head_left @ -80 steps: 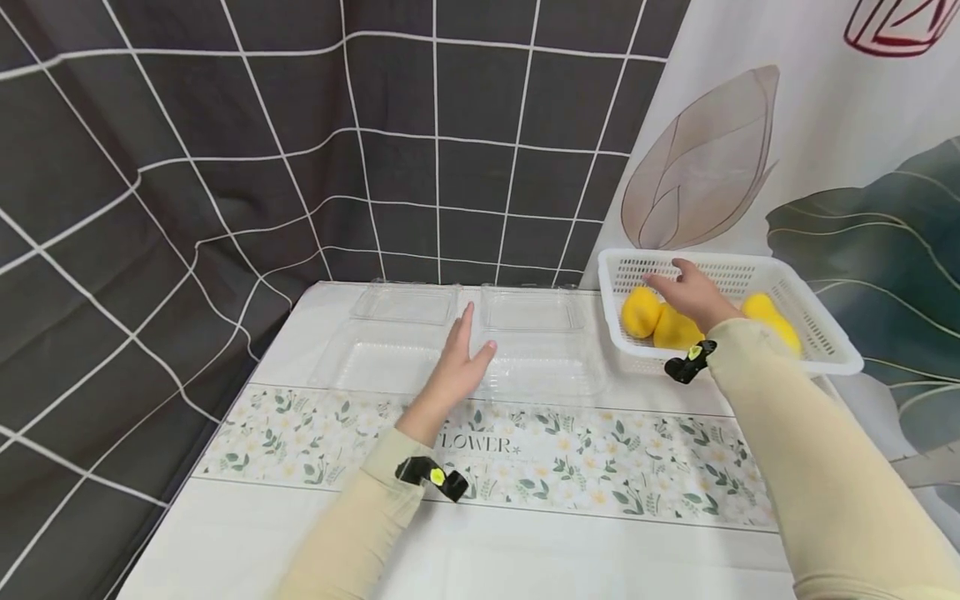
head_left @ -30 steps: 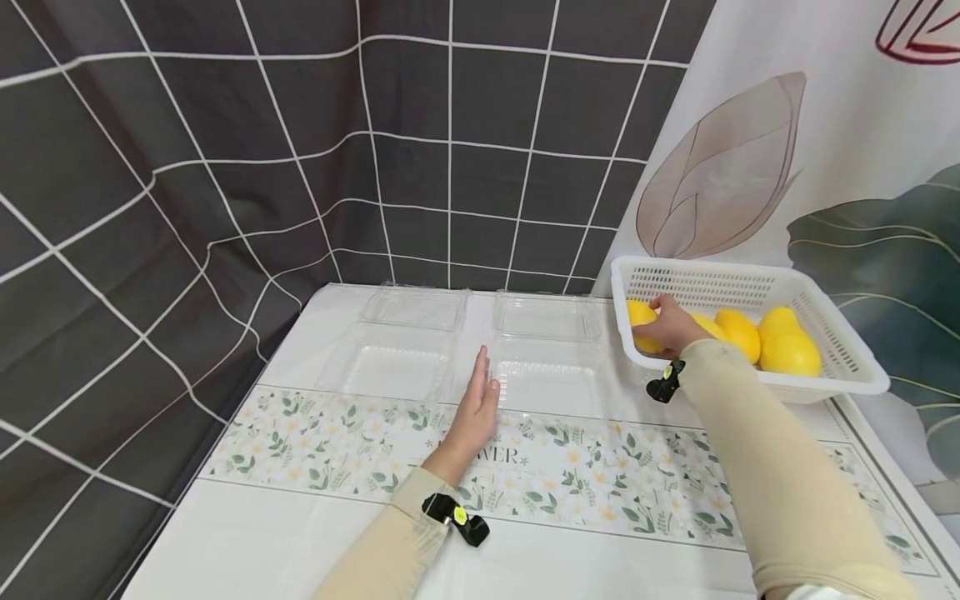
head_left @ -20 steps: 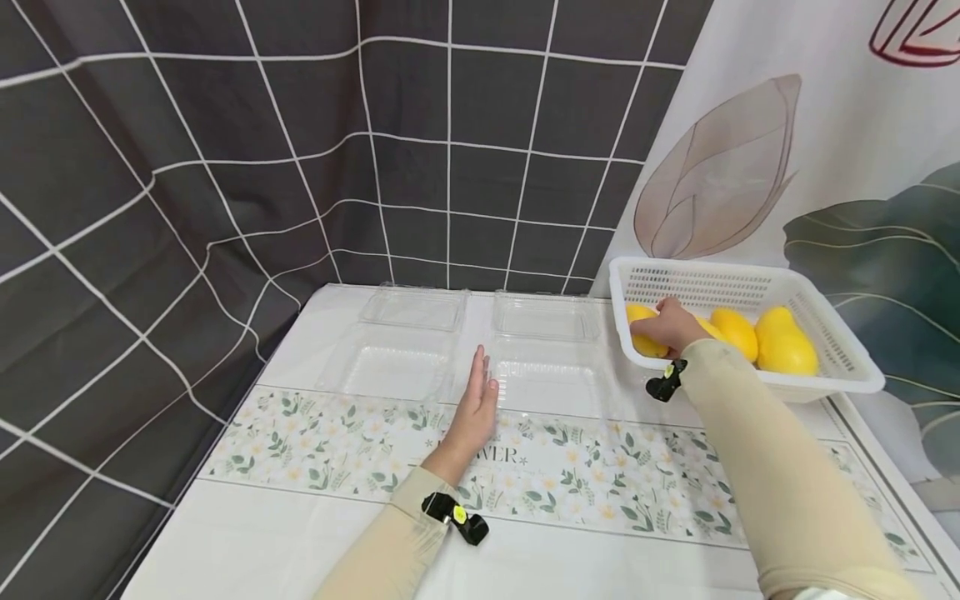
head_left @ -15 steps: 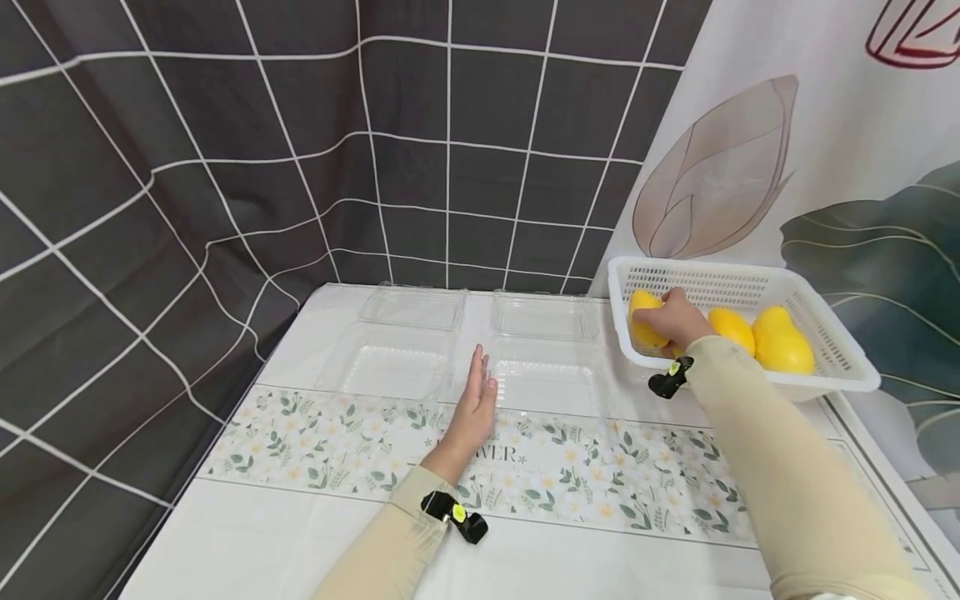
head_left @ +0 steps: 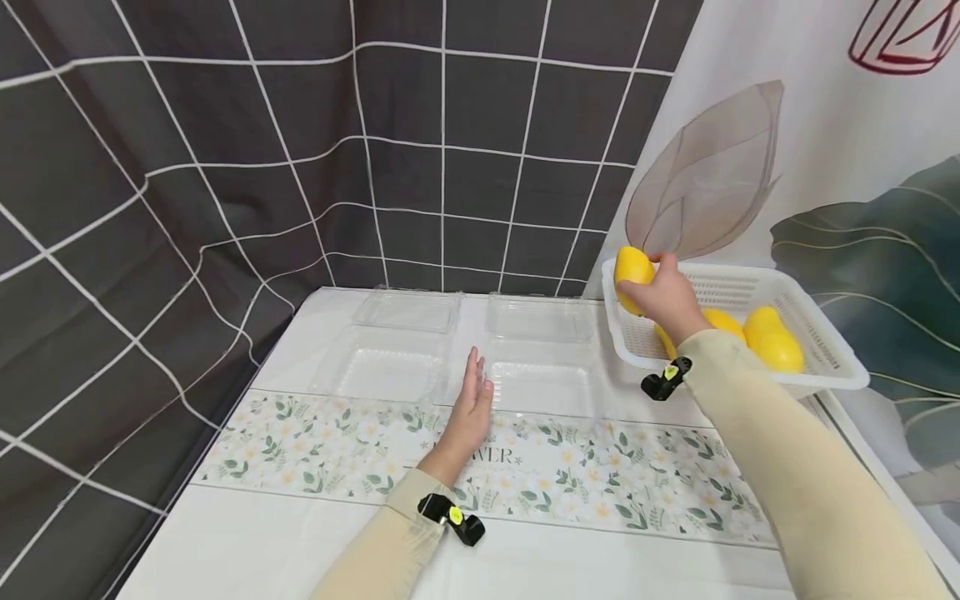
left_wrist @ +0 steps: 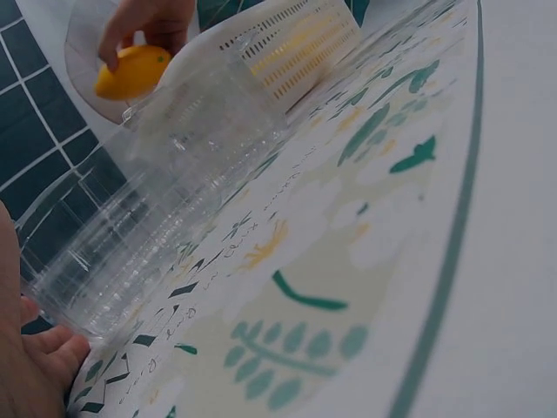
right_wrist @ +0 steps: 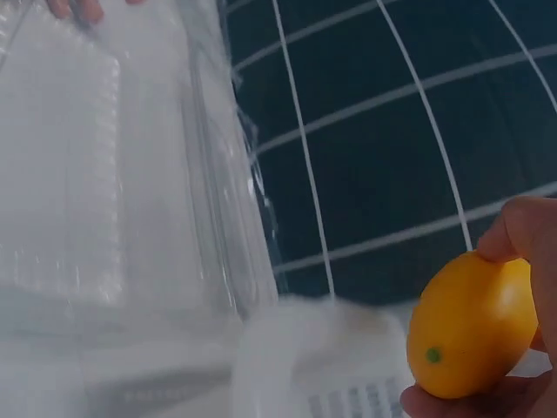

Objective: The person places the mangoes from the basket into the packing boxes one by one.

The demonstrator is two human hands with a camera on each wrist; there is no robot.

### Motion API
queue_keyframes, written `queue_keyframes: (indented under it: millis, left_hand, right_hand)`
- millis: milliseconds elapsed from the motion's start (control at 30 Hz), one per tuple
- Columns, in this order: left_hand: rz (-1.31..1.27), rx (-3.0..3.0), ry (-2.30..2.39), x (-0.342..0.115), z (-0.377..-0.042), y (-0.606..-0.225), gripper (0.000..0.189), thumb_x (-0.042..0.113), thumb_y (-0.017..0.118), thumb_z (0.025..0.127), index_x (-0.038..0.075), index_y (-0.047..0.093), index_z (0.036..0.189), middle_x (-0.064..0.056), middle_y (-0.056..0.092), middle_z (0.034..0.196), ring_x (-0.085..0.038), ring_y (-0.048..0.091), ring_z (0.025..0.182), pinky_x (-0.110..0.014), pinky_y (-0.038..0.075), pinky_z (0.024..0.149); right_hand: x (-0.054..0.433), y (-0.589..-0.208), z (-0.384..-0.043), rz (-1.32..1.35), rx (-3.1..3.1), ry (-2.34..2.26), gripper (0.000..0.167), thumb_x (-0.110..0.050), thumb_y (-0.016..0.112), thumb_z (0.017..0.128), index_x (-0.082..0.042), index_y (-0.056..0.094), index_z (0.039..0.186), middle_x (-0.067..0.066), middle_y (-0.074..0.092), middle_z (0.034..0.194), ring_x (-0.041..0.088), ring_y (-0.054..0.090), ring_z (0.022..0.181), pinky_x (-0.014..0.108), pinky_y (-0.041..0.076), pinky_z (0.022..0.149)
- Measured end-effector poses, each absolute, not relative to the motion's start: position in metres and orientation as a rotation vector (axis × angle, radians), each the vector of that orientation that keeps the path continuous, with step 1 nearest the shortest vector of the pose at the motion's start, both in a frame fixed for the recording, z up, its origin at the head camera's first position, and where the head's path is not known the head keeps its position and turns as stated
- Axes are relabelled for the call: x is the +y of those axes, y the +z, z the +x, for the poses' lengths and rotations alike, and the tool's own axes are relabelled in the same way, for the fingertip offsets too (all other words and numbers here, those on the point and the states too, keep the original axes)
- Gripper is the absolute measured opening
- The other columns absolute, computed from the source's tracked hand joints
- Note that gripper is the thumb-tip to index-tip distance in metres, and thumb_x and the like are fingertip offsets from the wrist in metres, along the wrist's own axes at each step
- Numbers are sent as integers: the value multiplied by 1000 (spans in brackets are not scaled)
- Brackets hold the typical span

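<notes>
My right hand (head_left: 670,298) pinches a lemon (head_left: 633,271) between thumb and fingers, above the left end of a white basket (head_left: 750,273). In the right wrist view the lemon (right_wrist: 470,331) shows smooth yellow skin and a green stem spot. Several more lemons (head_left: 776,346) lie in the basket, partly behind the right wrist. My left hand (head_left: 468,412) holds nothing; its fingers are extended at the near left corner of the right-hand clear plastic clamshell box (head_left: 543,387). A second clamshell box (head_left: 390,375) stands to its left. Both have their lids laid back.
The boxes stand on a white tablecloth (head_left: 525,550) with a flowered band (head_left: 600,475) across it. Behind them hangs a dark grid-patterned curtain (head_left: 480,192). A white leaf-printed curtain (head_left: 810,150) hangs behind the basket.
The right hand has reached into the basket, taken hold of a lemon and raised it above the left rim. The left hand has drawn slightly back toward the front and stays beside the box.
</notes>
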State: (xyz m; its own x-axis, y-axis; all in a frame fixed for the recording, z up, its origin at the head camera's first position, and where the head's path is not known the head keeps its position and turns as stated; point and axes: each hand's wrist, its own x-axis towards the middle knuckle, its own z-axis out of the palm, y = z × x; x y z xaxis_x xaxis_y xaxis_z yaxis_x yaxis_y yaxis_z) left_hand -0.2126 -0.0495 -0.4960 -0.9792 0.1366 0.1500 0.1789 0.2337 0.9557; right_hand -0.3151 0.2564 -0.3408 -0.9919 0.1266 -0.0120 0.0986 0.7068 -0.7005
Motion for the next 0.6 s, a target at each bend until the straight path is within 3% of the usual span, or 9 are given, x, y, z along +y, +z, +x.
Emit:
queue_keyframes:
  millis: [133, 300, 500, 600]
  left_hand:
    - [-322, -2457, -1891, -47, -213, -496, 62, 21, 29, 112, 26, -5, 164, -12, 15, 169, -29, 18, 154, -47, 16, 124]
    - [-298, -2471, -1850, -47, -213, -498, 62, 21, 29, 112, 31, -5, 163, -12, 17, 168, -29, 20, 153, -48, 17, 124]
    - [-249, -2496, -1839, -48, -212, -497, 62, 26, 30, 112, 37, -5, 162, -9, 17, 168, -26, 21, 153, -47, 16, 124]
    - [-245, -2504, -1844, -49, -211, -496, 62, 26, 30, 112, 34, -4, 163, -9, 17, 168, -25, 21, 153, -46, 16, 124]
  right_hand:
    - [235, -337, -307, -57, -2830, 1077, 81, -37, 63, 90, -4, 24, 153, 27, 55, 122, 39, 55, 100, 48, 49, 84]
    - [202, -343, -300, 150, -2866, 949, 76, -33, 67, 87, -3, 32, 148, 25, 58, 118, 37, 57, 94, 47, 49, 79]
    - [168, -366, -287, 353, -2933, 900, 78, -30, 74, 83, -5, 36, 145, 20, 62, 117, 33, 61, 94, 47, 53, 82]
    - [157, -380, -280, 402, -2975, 842, 80, -31, 76, 80, -6, 38, 145, 19, 64, 113, 31, 63, 92, 45, 54, 79]
